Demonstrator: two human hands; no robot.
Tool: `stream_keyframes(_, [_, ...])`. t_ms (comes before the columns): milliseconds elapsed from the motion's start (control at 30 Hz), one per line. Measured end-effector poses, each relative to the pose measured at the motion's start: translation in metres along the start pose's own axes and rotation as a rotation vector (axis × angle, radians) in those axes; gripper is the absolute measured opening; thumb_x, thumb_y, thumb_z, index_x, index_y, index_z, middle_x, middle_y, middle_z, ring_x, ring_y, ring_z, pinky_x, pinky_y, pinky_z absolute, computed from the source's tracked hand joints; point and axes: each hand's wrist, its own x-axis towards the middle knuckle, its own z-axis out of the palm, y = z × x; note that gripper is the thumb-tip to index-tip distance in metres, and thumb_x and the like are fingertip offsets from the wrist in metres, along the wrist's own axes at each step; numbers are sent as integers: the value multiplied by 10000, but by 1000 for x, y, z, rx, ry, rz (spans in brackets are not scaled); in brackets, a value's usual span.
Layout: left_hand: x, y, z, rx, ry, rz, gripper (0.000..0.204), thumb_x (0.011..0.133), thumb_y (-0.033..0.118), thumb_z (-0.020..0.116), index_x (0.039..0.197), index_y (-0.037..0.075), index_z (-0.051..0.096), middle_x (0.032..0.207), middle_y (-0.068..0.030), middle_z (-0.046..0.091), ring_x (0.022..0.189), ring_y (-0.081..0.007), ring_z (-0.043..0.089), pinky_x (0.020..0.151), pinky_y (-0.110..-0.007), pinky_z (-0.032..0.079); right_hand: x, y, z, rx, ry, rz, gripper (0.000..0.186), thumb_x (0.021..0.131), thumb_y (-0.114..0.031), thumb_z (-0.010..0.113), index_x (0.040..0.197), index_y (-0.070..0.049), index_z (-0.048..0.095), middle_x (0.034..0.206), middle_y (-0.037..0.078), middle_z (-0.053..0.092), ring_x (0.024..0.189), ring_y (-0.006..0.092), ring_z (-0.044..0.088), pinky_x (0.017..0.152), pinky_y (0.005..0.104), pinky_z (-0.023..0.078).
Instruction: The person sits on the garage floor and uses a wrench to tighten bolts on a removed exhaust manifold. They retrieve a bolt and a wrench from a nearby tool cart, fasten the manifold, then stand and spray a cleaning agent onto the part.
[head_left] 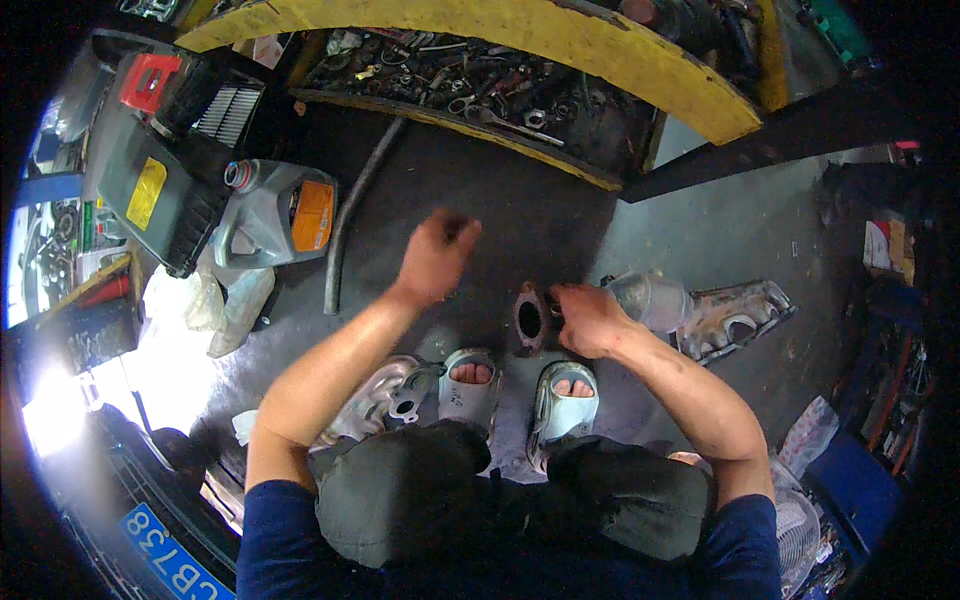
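Observation:
My left hand point(437, 262) is raised over the dark floor with its fingers curled in. Something dark shows at its fingertips, too small and blurred to name. My right hand point(588, 320) is low on the right, fingers bent together beside a rusty metal flange point(530, 347) with a large dark hole. A small dark thing is at those fingertips; whether it belongs to the flange I cannot tell. Behind the right hand lies a clear plastic bottle point(648, 300). A cast metal pipe part with flanged openings point(372, 398) rests by my left foot.
A stained metal shield point(735, 318) lies at the right. On the left stand a grey jug point(262, 225), a black plastic housing point(165, 195) and a long metal bar point(362, 200). A yellow-edged tray point(545, 150) of tools is ahead. A car bumper point(110, 490) is at lower left.

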Motion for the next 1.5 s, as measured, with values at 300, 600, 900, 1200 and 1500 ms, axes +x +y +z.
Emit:
stream_keyframes(300, [129,89,-30,-241,336,89,504,962,383,725,1195,-43,592,863,-124,713,747,-201,676,709,-367,537,0,-1,-4,40,35,-37,454,742,-77,712,1178,26,635,1113,282,703,1077,458,668,899,492,559])
stream_keyframes(600, [132,11,-49,103,541,368,364,890,197,760,1165,-18,658,1058,-203,722,974,-320,710,879,-419,558,4,10,6,-12,45,-102,451,724,-164,816,1092,23,634,1005,265,722,999,450,710,805,510,596])
stream_keyframes(900, [211,-20,-197,415,764,68,347,880,262,720,1137,31,751,1057,-216,760,1044,-400,718,928,-471,556,2,2,-13,121,-18,-81,495,715,-68,727,1193,4,621,1124,272,698,1081,453,667,895,503,560])
stream_keyframes(1200, [282,-12,-221,1166,326,100,373,908,252,636,1210,54,728,1306,-195,691,1191,-406,653,986,-541,496,3,6,-8,108,-12,-108,443,701,-67,721,1135,-10,658,1037,261,714,1001,475,680,850,521,568])
stream_keyframes(1500, [309,-37,-218,1237,374,177,389,946,314,599,1279,149,715,1347,-127,689,1305,-338,605,982,-642,436,5,11,-1,177,-94,-80,529,695,-61,730,1216,-17,646,1155,252,698,1098,443,663,911,492,552])
